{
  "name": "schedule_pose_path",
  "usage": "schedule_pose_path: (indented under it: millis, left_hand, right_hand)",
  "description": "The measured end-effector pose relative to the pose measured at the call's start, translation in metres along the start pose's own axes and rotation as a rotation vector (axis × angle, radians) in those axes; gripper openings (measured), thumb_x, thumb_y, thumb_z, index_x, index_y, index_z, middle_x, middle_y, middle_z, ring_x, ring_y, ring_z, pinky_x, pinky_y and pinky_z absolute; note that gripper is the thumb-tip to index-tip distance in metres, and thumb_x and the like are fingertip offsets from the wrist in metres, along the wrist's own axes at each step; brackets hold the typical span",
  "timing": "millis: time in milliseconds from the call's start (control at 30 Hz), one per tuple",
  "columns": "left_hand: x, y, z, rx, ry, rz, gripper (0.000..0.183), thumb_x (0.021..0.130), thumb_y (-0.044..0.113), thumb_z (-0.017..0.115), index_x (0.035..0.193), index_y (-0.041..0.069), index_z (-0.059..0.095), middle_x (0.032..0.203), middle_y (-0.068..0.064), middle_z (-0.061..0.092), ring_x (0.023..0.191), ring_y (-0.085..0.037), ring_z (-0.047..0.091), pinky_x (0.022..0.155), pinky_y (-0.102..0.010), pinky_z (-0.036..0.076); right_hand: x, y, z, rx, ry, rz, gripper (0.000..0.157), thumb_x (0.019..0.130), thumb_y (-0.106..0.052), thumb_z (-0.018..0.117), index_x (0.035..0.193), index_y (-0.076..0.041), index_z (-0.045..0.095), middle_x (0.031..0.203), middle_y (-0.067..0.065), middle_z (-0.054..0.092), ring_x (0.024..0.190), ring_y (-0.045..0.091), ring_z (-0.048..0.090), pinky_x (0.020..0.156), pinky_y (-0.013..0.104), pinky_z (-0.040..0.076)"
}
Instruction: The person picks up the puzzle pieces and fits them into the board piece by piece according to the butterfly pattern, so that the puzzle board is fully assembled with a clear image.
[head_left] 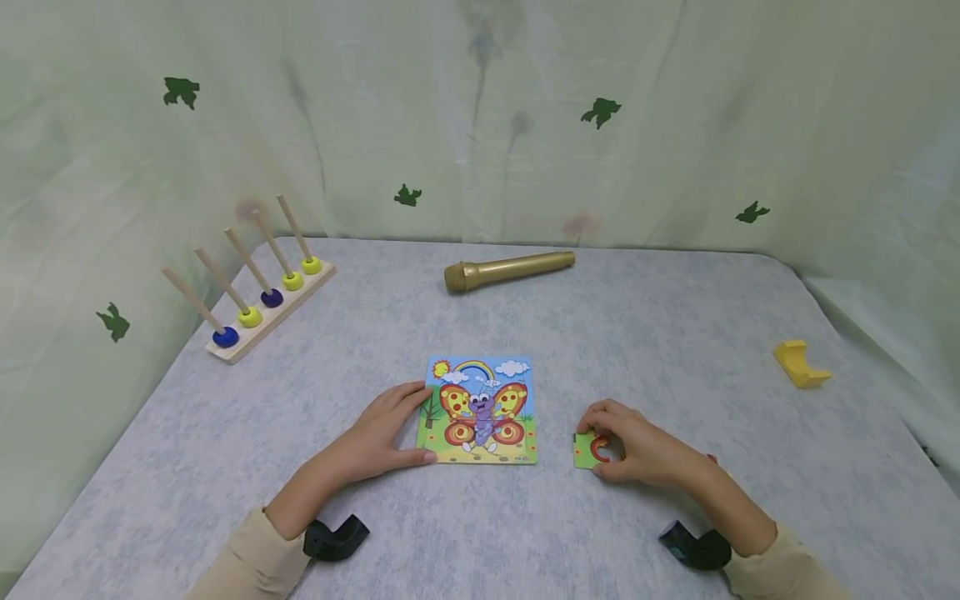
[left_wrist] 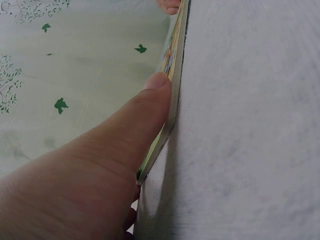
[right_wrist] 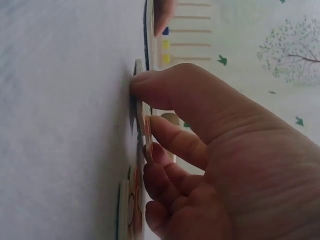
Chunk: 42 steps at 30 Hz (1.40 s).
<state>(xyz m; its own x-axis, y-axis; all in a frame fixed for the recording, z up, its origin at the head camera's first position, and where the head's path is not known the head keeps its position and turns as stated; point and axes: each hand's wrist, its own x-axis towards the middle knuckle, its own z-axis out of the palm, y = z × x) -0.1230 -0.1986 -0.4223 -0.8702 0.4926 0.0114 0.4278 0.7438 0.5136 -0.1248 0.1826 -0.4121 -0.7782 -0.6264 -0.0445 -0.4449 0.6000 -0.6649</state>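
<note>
A square butterfly jigsaw puzzle [head_left: 480,375] lies on the table in front of me. My left hand [head_left: 378,437] rests along its left side, thumb at the near left corner and fingertips on the left edge. In the left wrist view the thumb [left_wrist: 142,107] lies against the puzzle's edge [left_wrist: 176,95]. To the right, apart from the puzzle, my right hand [head_left: 637,446] pinches a green puzzle piece [head_left: 583,452] with a red curl on it. The right wrist view shows that piece [right_wrist: 141,107] edge-on between thumb and fingers, close over the table.
Another flat piece [right_wrist: 125,212] lies near the right hand, mostly hidden in the head view. A gold toy microphone [head_left: 517,268] lies at the back. The wooden peg stand [head_left: 281,308] with blue and yellow beads is back left; a yellow curved block [head_left: 798,364] sits far right.
</note>
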Motion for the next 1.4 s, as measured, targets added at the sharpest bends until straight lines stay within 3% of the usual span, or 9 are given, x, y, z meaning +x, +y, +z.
schedule_pose_path:
  millis: [267,467,700,833,1000,1133,1400]
  left_hand:
    - [0.0,0.001,0.0,-0.005,-0.002,-0.002,0.091,0.072,0.064,0.059,0.141,0.011,0.03,0.143,-0.007,0.024,0.13,-0.027,0.018,0.101,-0.05,0.019]
    - [-0.001,-0.001,-0.001,-0.02,-0.012,0.005,0.091,0.073,0.063,0.059,0.141,0.012,0.029,0.144,-0.007,0.023,0.131,-0.028,0.017,0.101,-0.05,0.02]
    - [-0.001,-0.009,-0.005,-0.056,-0.072,0.037,0.094,0.071,0.062,0.061,0.143,0.013,0.025,0.145,-0.005,0.02,0.132,-0.027,0.014,0.101,-0.051,0.02]
    - [-0.001,-0.011,-0.006,-0.069,-0.081,0.055,0.094,0.071,0.061,0.063,0.143,0.013,0.025,0.146,-0.005,0.02,0.132,-0.027,0.014,0.101,-0.051,0.019]
    - [-0.001,-0.009,-0.006,-0.053,-0.051,0.082,0.093,0.071,0.058,0.064,0.142,0.011,0.027,0.145,-0.008,0.022,0.13,-0.031,0.018,0.099,-0.053,0.022]
    - [-0.001,-0.007,-0.006,-0.04,-0.033,0.083,0.092,0.072,0.057,0.065,0.142,0.01,0.028,0.144,-0.009,0.023,0.13,-0.031,0.02,0.098,-0.054,0.024]
    - [-0.002,-0.008,-0.005,-0.008,-0.01,0.093,0.091,0.072,0.058,0.064,0.14,0.008,0.031,0.143,-0.009,0.026,0.129,-0.03,0.021,0.098,-0.053,0.024]
  right_hand:
    - [0.001,-0.01,-0.003,0.037,0.054,-0.016,0.037,0.073,-0.013,0.072,0.105,-0.019,0.055,0.108,-0.005,0.044,0.089,0.012,0.045,0.076,0.027,0.043]
    - [0.006,-0.031,-0.004,0.083,0.131,-0.144,0.04,0.075,-0.013,0.071,0.112,-0.017,0.056,0.113,-0.006,0.043,0.09,0.01,0.047,0.076,0.033,0.045]
    - [0.028,-0.059,0.008,0.133,0.181,-0.254,0.042,0.077,-0.013,0.07,0.116,-0.013,0.056,0.116,-0.003,0.043,0.098,0.012,0.046,0.079,0.035,0.045]
    - [0.044,-0.074,0.019,0.131,0.176,-0.273,0.044,0.077,-0.013,0.07,0.119,-0.01,0.056,0.119,0.0,0.042,0.107,0.014,0.042,0.083,0.036,0.044]
    - [0.064,-0.085,0.036,0.073,0.139,-0.25,0.043,0.077,-0.015,0.069,0.118,-0.01,0.056,0.121,0.003,0.042,0.11,0.014,0.04,0.084,0.029,0.043]
    - [0.079,-0.085,0.048,0.016,0.094,-0.221,0.043,0.08,-0.021,0.068,0.12,-0.013,0.056,0.122,0.002,0.042,0.109,0.012,0.04,0.085,0.025,0.041]
    - [0.102,-0.079,0.068,-0.049,0.048,-0.229,0.043,0.081,-0.023,0.066,0.122,-0.012,0.055,0.124,0.001,0.045,0.112,0.014,0.041,0.092,0.03,0.036]
